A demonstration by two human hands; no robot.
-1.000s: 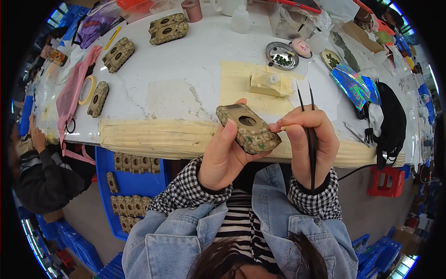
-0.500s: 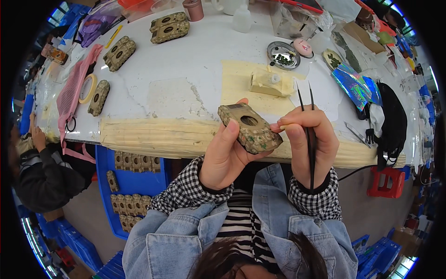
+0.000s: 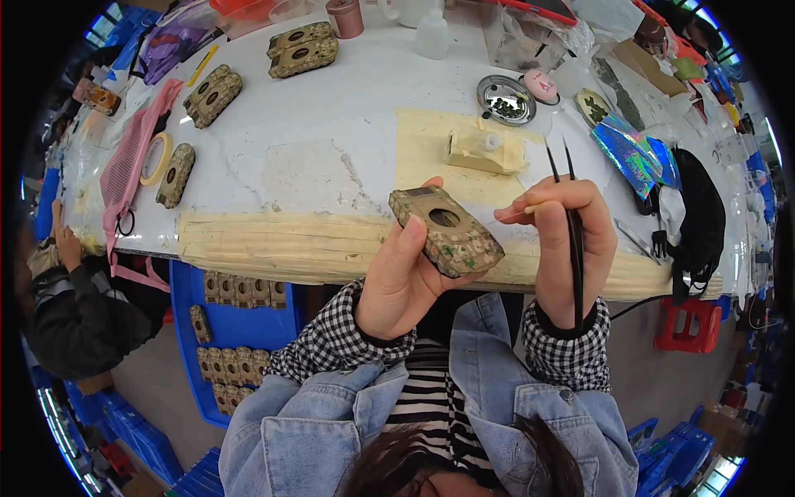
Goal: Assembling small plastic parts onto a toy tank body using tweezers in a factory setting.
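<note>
My left hand (image 3: 396,286) is closed round a camouflage model tank hull (image 3: 468,240), tilted, its top with a round dark hole turned up. Just to the right, apart from the hull, my right hand (image 3: 584,228) pinches a thin pale-yellow stick (image 3: 531,209) between thumb and fingertip. A very fine tip on the stick points at the hull; what it is, I cannot make out. The same hand also keeps black tweezers (image 3: 577,273) lying across the palm, prongs apart and pointing away from me.
Similar hulls (image 3: 303,50) stand on the table at the back left, and several more lie in a blue tray (image 3: 248,319) below the edge. A tape-covered block (image 3: 476,153) sits ahead of my hands. Beyond it is a round dish (image 3: 489,83) with small green pieces.
My right hand has drawn back to the right with the stick and tweezers, so the stick's tip has come away from the hull. My left hand and the hull have hardly moved.
</note>
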